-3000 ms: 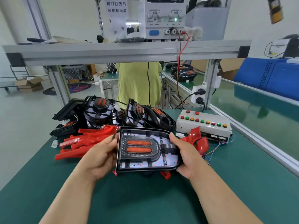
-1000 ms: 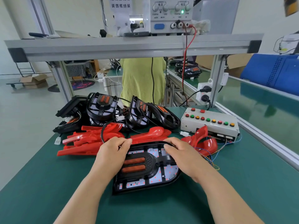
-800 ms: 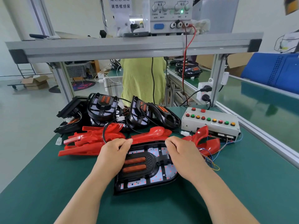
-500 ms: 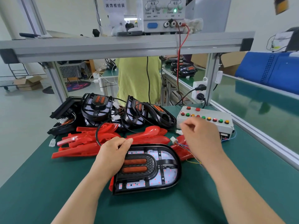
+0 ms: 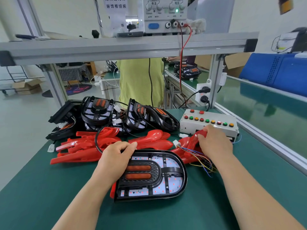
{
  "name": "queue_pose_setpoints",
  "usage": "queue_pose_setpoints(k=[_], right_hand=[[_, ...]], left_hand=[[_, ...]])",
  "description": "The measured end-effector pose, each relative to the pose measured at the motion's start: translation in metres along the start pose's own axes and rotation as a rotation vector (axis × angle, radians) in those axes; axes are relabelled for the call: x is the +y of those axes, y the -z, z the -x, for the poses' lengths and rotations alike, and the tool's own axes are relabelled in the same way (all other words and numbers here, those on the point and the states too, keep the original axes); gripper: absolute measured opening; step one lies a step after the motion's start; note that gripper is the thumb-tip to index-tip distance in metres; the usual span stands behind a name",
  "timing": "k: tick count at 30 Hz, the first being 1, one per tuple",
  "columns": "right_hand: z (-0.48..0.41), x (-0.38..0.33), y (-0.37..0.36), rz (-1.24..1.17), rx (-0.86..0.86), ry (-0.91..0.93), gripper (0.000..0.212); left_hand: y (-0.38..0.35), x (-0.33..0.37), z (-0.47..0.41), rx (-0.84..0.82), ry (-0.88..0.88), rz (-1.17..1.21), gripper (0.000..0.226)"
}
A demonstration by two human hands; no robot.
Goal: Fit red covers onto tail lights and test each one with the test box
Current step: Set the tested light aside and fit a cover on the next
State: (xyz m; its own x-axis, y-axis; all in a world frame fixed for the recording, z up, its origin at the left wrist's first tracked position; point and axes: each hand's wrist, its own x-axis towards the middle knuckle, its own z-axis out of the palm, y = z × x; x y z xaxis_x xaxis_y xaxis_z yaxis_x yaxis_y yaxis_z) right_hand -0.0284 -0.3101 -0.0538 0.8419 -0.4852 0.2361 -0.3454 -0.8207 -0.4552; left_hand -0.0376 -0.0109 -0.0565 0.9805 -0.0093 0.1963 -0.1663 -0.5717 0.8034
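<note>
White paper sign point(image 5: 115, 5) up top centre is showing "装饰框组装"; grey bench power supply point(image 5: 166, 15) right beside it is showing "ON", "OFF".

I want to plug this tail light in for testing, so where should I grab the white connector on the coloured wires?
Probably pinch the white connector by its plastic body, coming from above and the left. Its coloured wires trail off to the right, and it lies exposed at the edge of the red cover.

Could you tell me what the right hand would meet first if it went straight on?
Probably the test box: the right hand, gripping a red cover, points away from the person at its front face, very close, though depth is unclear.
</note>
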Motion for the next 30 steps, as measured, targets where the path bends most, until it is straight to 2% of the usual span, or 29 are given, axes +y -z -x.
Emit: queue_pose_setpoints(k=[8,12,16,19,21,24,26,28,30], right_hand=[[-0.002,0.01,-0.001,-0.133,-0.007,-0.144,0.027],[-0.003,0.01,-0.002,-0.16,0.011,-0.153,0.026],[-0.005,0.007,-0.003,-0.153,0.007,-0.148,0.038],[-0.006,0.008,-0.004,-0.193,0.004,-0.161,0.035],[-0.005,0.01,-0.004,-0.337,0.024,-0.193,0.034],[-0.006,0.012,0.0,-0.774,0.058,-0.282,0.037],[-0.008,0.01,0.005,-0.986,0.043,-0.304,0.028],[-0.007,0.006,0.011,-1.073,0.043,-0.246,0.016],[-0.005,0.004,0.016,-1.085,0.065,-0.162,0.015]], left_hand=[[0.0,0.001,0.0,0.0,0.011,0.011,0.031],[-0.001,0.0,0.0,-0.005,0.005,0.016,0.032],[-0.001,-0.002,0.0,-0.007,0.003,0.02,0.03],[-0.001,-0.004,-0.001,-0.003,0.008,0.025,0.03],[-0.002,-0.005,-0.002,-0.01,0.004,0.026,0.03],[-0.003,-0.004,-0.004,-0.007,0.0,0.011,0.03],[-0.003,-0.003,-0.004,-0.005,0.005,0.002,0.029],[-0.002,-0.002,-0.003,-0.01,0.005,0.005,0.027],[-0.001,-0.001,-0.003,-0.013,0.004,-0.001,0.027]])
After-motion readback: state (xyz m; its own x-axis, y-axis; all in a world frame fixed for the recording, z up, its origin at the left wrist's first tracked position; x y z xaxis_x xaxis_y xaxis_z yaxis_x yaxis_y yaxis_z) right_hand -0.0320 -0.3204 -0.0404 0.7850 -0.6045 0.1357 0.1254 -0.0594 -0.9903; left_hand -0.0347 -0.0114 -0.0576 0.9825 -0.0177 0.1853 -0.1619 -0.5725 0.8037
